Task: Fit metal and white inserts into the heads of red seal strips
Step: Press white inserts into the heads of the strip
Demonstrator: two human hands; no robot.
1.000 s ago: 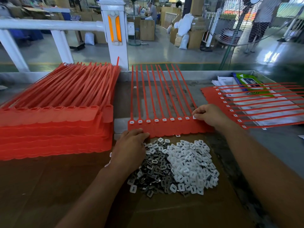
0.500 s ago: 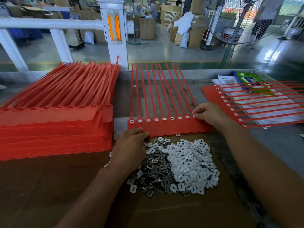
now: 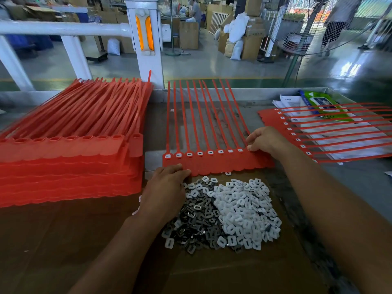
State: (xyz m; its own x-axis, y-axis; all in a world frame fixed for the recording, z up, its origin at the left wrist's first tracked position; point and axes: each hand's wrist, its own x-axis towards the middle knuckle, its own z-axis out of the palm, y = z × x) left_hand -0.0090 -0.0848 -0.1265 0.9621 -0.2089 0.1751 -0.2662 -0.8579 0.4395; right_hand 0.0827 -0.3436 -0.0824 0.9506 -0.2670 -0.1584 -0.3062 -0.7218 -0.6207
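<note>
While the left hand lies palm-down over part of the metal inserts, its loose fingertips touch the near edge of the middle strip sheet. The right hand pinches that sheet's right-end head and hides it. White inserts are heaped just right of the metal ones, on cardboard. Tall stack of red strips left. Another sheet with white-filled heads right, over papers and a green packet. White railing post far. Since a second ago, hands, sheet and piles haven't visibly shifted.
</note>
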